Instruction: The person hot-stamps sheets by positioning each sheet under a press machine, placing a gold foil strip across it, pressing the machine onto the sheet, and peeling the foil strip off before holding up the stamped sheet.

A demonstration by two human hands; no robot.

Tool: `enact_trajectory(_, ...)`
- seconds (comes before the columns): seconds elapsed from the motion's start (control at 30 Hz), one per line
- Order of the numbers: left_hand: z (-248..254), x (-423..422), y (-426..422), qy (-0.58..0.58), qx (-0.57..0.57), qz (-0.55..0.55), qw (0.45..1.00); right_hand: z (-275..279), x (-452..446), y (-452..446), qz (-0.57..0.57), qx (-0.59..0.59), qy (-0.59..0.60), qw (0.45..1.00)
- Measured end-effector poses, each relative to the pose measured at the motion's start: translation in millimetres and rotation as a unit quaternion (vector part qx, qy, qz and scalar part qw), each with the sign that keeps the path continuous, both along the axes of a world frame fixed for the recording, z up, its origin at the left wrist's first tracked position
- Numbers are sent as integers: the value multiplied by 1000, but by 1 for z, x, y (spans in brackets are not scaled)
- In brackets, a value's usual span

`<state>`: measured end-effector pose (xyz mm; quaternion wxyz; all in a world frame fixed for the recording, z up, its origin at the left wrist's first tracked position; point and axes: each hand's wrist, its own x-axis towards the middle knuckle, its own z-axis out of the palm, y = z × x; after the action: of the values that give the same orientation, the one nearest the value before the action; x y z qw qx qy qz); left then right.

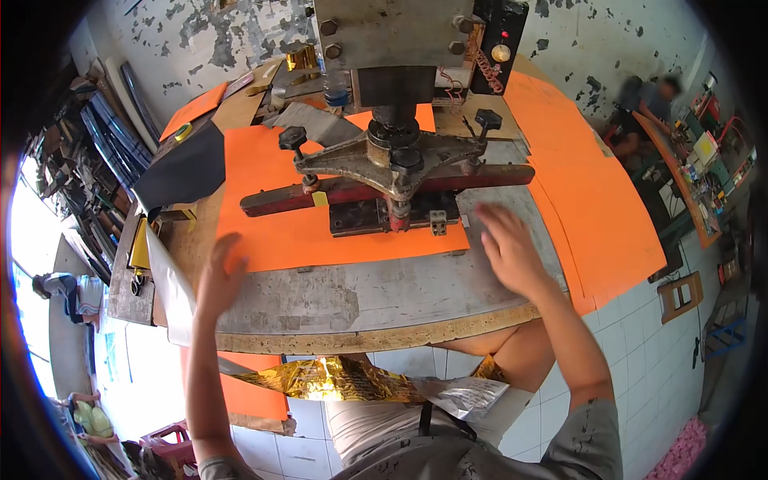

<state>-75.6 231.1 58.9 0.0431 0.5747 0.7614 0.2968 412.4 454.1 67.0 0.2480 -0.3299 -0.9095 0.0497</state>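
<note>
– So, what's biggest, with the clock centred on the view?
– The wooden-edged workbench, spreading from eight up round to three, and the press rising at twelve
– And the orange sheets?
– Overlapping loose sheets run from one to three; another orange sheet lies from the centre towards ten, under the press's three-armed head
– Anything else?
– A black sheet at ten, and a crumpled gold foil strip at six, over the lap
– The hands?
– Left hand near nine, fingers loosely apart, gripping nothing, over that central sheet's near left corner; whether it touches, I cannot tell. Right hand at three, fingers spread and empty, just beside the head
– And the smallest piece?
– A little metal block, just off centre towards two
</note>
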Motion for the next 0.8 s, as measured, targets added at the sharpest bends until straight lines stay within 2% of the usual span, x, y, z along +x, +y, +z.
enact_trajectory(0.1, 7, 61, -20, 54, -20, -47, 997, -3, 4, -43, 63, -34, -22, 997)
enact_trajectory(0.17, 6, 80, -24, 83, -37, -64, 994, -8, 3, -49, 54, -34, -18, 998)
enact_trajectory(0.27, 10, 80, -21, 25, -58, -94, 994, -15, 4, -48, 51, -43, -24, 997)
enact_trajectory(0.57, 6, 84, -16, 106, -76, -87, 988, -16, 0, -44, 36, -31, -25, 999)
enact_trajectory(0.8, 9, 87, -20, 100, -60, -82, 990, -14, 2, -49, 38, -20, -17, 999)
